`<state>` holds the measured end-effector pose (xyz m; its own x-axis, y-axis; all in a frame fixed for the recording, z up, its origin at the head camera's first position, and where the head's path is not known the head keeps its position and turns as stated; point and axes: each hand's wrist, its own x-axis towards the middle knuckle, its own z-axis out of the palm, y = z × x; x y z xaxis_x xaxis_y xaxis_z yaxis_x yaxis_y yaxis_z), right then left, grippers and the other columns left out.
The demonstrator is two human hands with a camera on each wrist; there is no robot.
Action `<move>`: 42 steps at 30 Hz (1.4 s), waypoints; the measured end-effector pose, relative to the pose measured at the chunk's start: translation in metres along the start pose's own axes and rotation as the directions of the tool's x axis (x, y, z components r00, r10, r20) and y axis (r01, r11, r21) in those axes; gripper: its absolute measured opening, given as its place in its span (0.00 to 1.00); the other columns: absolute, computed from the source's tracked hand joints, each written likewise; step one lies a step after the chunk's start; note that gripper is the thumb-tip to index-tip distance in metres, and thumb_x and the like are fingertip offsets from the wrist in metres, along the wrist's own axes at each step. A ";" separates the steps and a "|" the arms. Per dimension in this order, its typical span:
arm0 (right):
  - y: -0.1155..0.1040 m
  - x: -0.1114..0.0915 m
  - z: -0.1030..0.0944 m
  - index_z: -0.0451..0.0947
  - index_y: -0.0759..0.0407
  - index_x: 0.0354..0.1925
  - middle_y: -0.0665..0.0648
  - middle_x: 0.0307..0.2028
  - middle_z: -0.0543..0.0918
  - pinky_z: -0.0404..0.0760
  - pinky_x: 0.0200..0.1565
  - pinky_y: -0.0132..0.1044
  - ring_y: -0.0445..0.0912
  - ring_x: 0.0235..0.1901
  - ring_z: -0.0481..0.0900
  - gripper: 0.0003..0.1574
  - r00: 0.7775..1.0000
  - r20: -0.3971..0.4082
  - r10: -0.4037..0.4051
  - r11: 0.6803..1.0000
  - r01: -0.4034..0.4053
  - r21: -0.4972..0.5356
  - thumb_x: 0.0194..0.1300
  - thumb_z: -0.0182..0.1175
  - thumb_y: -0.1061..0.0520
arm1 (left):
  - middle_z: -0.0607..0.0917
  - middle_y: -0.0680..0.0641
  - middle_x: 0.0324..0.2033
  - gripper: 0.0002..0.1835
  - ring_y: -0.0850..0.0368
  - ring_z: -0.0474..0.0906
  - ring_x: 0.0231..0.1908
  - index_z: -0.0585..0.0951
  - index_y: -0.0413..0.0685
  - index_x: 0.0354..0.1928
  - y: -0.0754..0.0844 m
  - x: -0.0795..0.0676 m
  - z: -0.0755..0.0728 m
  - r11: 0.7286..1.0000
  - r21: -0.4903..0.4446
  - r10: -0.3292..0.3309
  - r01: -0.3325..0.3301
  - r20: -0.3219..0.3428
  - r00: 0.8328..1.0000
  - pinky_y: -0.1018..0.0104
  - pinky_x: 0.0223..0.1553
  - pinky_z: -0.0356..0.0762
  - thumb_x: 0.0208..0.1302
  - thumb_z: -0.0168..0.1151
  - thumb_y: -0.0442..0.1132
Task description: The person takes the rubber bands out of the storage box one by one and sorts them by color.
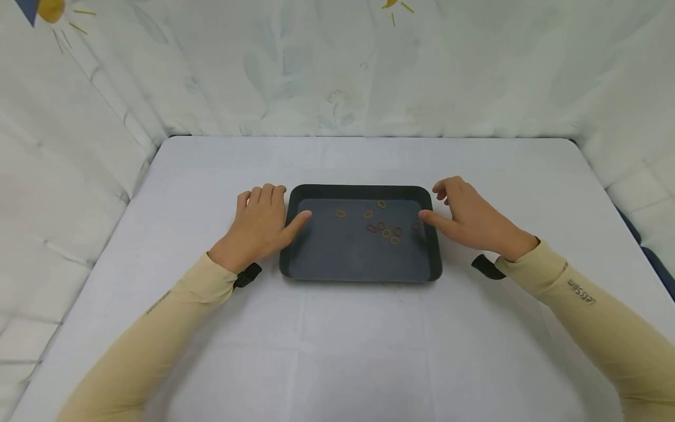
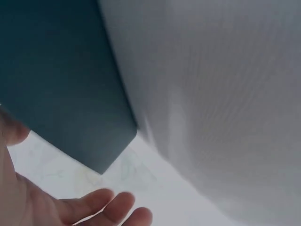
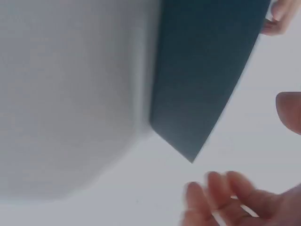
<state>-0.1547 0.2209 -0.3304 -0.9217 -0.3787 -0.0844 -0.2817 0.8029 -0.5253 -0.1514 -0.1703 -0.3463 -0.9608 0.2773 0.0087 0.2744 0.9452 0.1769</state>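
A dark grey shallow tray (image 1: 337,258) lies on the white table. Small yellow loops (image 1: 395,240) and red loops (image 1: 371,228), looking like rubber bands, are scattered on its floor, mostly right of the middle. My left hand (image 1: 255,225) is at the tray's left side, thumb reaching over the rim, other fingers outside it. At the opposite side my right hand (image 1: 466,220) has its thumb over the right rim and its fingers bent loosely beyond the far corner. Both wrist views show the fingers apart from the tray's outer wall (image 2: 70,94).
The white tablecloth (image 1: 358,351) spreads out around the tray on all sides. Pale patterned curtains (image 1: 316,70) hang behind the table's far edge and along its left and right sides. A black strap end (image 1: 487,267) sticks out below the right wrist.
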 end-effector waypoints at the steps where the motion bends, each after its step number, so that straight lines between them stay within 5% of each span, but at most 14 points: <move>1: -0.001 0.000 0.000 0.64 0.69 0.65 0.66 0.60 0.72 0.73 0.58 0.52 0.57 0.56 0.73 0.36 0.999 -0.029 -0.024 1.000 0.024 0.009 0.74 0.60 0.45 | 0.75 0.31 0.56 0.43 0.32 0.68 0.58 0.67 0.29 0.64 0.000 0.000 0.001 1.000 -0.007 -0.007 0.007 -0.001 1.000 0.37 0.65 0.58 0.75 0.45 0.68; 6: -0.007 0.008 0.009 0.68 0.62 0.64 0.60 0.55 0.78 0.76 0.48 0.44 0.50 0.50 0.78 0.32 0.980 -0.102 -0.169 0.985 0.173 0.025 0.70 0.67 0.51 | 0.75 0.31 0.57 0.45 0.32 0.68 0.58 0.67 0.29 0.65 -0.001 -0.001 0.004 0.999 -0.019 -0.033 0.033 0.002 0.999 0.36 0.66 0.57 0.75 0.43 0.70; 12: -0.012 0.015 0.023 0.71 0.62 0.63 0.59 0.54 0.83 0.81 0.54 0.45 0.50 0.50 0.84 0.30 0.959 -0.039 -0.281 0.957 0.283 0.060 0.67 0.69 0.58 | 0.76 0.30 0.54 0.43 0.30 0.70 0.58 0.69 0.28 0.61 0.001 -0.005 0.006 0.999 0.029 -0.024 0.024 0.014 1.000 0.38 0.64 0.62 0.75 0.46 0.68; 18: -0.020 0.018 0.032 0.76 0.61 0.59 0.58 0.53 0.86 0.83 0.56 0.48 0.51 0.52 0.86 0.21 0.945 0.027 -0.325 0.944 0.322 0.075 0.68 0.64 0.66 | 0.77 0.32 0.46 0.38 0.33 0.73 0.51 0.72 0.28 0.56 0.003 -0.011 0.004 0.996 0.089 0.020 -0.020 0.010 1.000 0.41 0.56 0.68 0.74 0.52 0.63; 24: -0.022 0.015 0.033 0.79 0.60 0.56 0.56 0.49 0.89 0.84 0.53 0.47 0.49 0.50 0.87 0.20 0.941 0.072 -0.329 0.943 0.325 0.066 0.66 0.66 0.67 | 0.75 0.30 0.52 0.32 0.32 0.70 0.57 0.69 0.26 0.61 0.005 -0.014 0.002 0.997 0.069 0.035 -0.040 0.079 0.996 0.39 0.62 0.66 0.76 0.51 0.53; 30: -0.023 0.014 0.032 0.81 0.60 0.55 0.55 0.48 0.90 0.85 0.53 0.45 0.48 0.49 0.88 0.20 0.941 0.093 -0.326 0.945 0.322 0.062 0.65 0.68 0.66 | 0.73 0.34 0.44 0.19 0.35 0.68 0.51 0.70 0.29 0.51 0.003 -0.014 0.001 0.996 0.057 0.064 -0.069 0.075 0.995 0.40 0.60 0.65 0.73 0.51 0.42; 42: -0.025 0.015 0.031 0.85 0.58 0.52 0.54 0.46 0.91 0.86 0.47 0.41 0.46 0.47 0.89 0.18 0.921 0.126 -0.368 0.929 0.370 0.011 0.63 0.71 0.63 | 0.71 0.35 0.45 0.17 0.37 0.65 0.51 0.68 0.30 0.52 0.003 -0.015 -0.003 0.998 0.048 0.042 -0.049 0.130 0.991 0.41 0.60 0.63 0.73 0.47 0.40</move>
<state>-0.1530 0.1808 -0.3449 -0.7116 -0.7025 0.0088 -0.5995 0.6007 -0.5289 -0.1362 -0.1718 -0.3427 -0.9349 0.3368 -0.1124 0.3224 0.9379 0.1283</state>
